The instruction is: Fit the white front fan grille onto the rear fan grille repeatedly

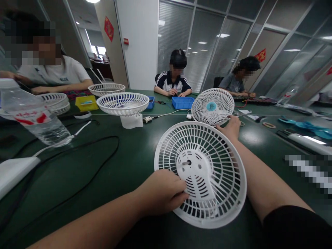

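My left hand [166,190] is closed on a white fan's rear grille [195,186], which is tilted up towards me. A motor cover with slotted vents sits in the middle of this grille, and a short metal shaft sticks out of it. Farther forward, my right hand [230,128] grips the lower right rim of a round front grille [212,103] with a blue centre badge. The front grille leans upright just behind the rear one. Some of the right fingers are hidden by its edge.
Another fan grille on a white base [131,121] stands ahead to the left. A water bottle [38,117], black cables and a white box [15,173] lie at left. Blue trays [183,102] and a yellow tray [86,102] stand farther back. Several people sit around the table.
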A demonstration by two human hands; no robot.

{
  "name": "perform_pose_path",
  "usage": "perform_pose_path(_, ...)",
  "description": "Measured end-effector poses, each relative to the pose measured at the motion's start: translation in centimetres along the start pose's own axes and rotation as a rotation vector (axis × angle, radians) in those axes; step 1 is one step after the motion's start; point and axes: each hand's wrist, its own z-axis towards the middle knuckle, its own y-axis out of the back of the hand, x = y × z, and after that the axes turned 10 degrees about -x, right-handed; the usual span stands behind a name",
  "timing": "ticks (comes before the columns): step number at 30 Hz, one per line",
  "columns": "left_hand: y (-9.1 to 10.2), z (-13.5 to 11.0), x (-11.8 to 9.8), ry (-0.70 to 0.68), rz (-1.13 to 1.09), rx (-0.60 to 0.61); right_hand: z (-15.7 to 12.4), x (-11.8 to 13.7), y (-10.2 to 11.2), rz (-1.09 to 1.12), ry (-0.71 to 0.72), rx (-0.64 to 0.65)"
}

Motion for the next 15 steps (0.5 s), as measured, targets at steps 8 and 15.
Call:
perform_pose_path(8, 0.0, 0.1, 0.0, 0.016, -0.055, -0.03, 0.6, -0.9, -0.5, 0.139, 0.034, -0.09)
perform_pose_path(15, -0.1, 0.1, 0.0, 0.017, -0.061, -0.018, -0.1, 0.6, 0.0, 0.32, 0.006, -0.131)
